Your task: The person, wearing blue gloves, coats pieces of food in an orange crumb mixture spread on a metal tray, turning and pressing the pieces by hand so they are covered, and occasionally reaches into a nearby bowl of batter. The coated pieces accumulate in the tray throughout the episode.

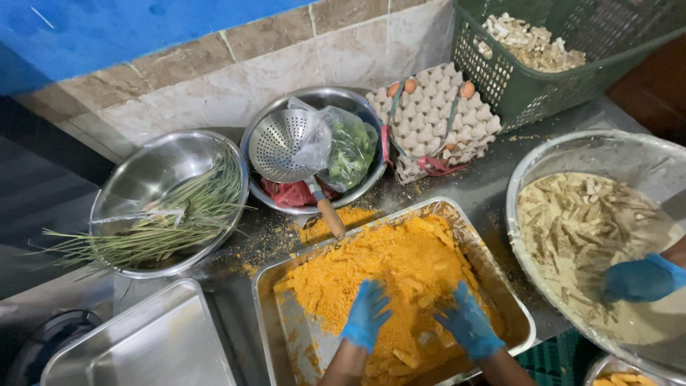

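Both my gloved hands, left hand and right hand, press down with fingers spread into the orange crumbs in the metal tray. A few coated strips lie beneath my fingers; many battered strips wait in the big bowl right of them, where a co-worker's glove dips. Crumb-dusted steel counter, tiled wall beyond.

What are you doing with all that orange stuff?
Both blue-gloved hands, the left hand and the right hand, are pressed into orange crumbs in a metal tray, coating pale strips. Beside it, another person's gloved hand reaches into a big bowl of strips in batter. Behind stand an egg carton and a green basket.
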`<control>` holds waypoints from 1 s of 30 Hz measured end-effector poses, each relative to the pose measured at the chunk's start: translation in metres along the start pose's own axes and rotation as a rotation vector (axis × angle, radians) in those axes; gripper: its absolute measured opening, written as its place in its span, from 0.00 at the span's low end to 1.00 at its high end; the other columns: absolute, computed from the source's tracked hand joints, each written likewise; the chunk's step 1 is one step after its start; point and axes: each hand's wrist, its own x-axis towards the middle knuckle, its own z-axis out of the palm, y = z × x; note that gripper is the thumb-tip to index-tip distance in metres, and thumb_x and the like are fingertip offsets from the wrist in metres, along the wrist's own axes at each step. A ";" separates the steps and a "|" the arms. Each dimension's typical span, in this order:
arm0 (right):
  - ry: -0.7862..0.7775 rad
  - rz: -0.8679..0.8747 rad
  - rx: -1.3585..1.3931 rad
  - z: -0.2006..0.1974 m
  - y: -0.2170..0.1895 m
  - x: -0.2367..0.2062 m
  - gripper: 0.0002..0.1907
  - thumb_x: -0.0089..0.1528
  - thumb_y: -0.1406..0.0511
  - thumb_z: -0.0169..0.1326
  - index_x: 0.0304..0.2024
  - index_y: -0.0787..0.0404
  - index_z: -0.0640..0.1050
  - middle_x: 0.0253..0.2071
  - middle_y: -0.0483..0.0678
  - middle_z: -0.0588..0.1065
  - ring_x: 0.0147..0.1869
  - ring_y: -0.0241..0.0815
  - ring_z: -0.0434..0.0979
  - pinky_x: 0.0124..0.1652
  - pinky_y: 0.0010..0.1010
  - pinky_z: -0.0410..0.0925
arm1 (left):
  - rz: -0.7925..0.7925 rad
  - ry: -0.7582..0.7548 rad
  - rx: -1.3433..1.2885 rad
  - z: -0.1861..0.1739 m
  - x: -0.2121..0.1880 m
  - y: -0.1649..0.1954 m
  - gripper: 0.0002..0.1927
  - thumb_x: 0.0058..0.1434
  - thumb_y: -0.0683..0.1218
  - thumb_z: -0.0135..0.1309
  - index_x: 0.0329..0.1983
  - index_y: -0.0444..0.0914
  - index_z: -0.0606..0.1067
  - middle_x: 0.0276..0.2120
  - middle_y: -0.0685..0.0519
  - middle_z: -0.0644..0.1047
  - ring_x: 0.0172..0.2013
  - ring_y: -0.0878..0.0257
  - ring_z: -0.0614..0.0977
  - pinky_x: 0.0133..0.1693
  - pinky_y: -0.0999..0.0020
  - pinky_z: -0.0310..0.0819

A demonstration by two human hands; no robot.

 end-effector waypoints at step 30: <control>-0.092 -0.103 -0.136 -0.036 -0.040 -0.001 0.32 0.62 0.51 0.46 0.70 0.46 0.64 0.67 0.47 0.70 0.70 0.55 0.67 0.62 0.59 0.62 | 0.062 0.288 -0.212 -0.070 -0.029 -0.002 0.37 0.62 0.69 0.48 0.69 0.47 0.68 0.70 0.53 0.66 0.67 0.48 0.69 0.63 0.38 0.64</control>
